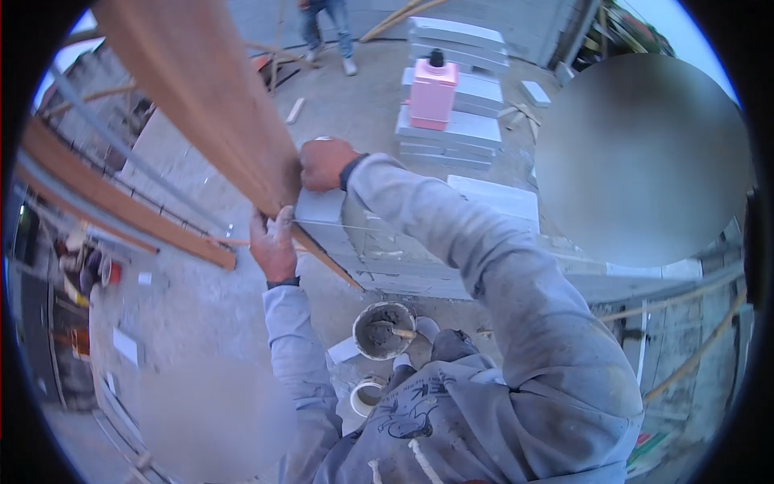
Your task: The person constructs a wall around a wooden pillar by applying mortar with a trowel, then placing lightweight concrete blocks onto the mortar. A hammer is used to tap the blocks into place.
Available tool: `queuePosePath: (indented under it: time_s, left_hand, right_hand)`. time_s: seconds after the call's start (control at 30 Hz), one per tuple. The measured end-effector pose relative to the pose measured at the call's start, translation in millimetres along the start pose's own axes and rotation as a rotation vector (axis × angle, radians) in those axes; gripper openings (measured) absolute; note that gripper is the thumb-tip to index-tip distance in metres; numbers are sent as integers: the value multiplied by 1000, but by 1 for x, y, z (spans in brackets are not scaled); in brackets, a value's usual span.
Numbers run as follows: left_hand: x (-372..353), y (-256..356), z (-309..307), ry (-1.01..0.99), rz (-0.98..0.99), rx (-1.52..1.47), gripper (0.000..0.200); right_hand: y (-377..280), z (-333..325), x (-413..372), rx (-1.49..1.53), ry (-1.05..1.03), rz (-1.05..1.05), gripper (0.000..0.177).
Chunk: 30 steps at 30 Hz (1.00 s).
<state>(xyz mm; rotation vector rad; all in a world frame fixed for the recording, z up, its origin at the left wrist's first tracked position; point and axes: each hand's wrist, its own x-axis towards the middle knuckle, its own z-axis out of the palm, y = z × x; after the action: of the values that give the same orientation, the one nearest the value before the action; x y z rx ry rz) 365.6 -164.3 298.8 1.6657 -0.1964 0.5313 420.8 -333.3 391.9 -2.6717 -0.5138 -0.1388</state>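
My left hand (272, 248) is against the lower side of a brown wooden post (218, 105), its thumb and fingers bent about the edge. A thin string (355, 224) runs from beside its thumb along the block wall (403, 262). My right hand (326, 164) is closed in a fist where the post meets the wall's end block (319, 206). Whatever it holds, if anything, is hidden. Below the wall stands a bucket (360, 343) of grey mortar with a trowel (401, 331) in it. A smaller white bucket (355, 401) is beside it.
Beyond the wall, a pink jug (434, 95) with a black cap stands on stacked pale blocks (458, 149). A person (329, 24) is at the back. Other timber posts (173, 224) stand at left, and a loose block (126, 345) lies on the floor.
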Motion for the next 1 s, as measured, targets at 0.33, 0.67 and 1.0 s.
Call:
queuePosePath:
  time_s: [0.33, 0.67, 1.0]
  left_hand:
    - [-1, 6, 1, -44, -94, 34, 36]
    - [-3, -7, 6, 45, -33, 55, 41]
    - [1, -19, 5, 80, -79, 4, 20]
  right_hand:
    - [46, 23, 61, 34, -88, -85, 32]
    - [53, 46, 101, 571, -400, 195, 23]
    - [87, 59, 43, 208, -106, 29, 26]
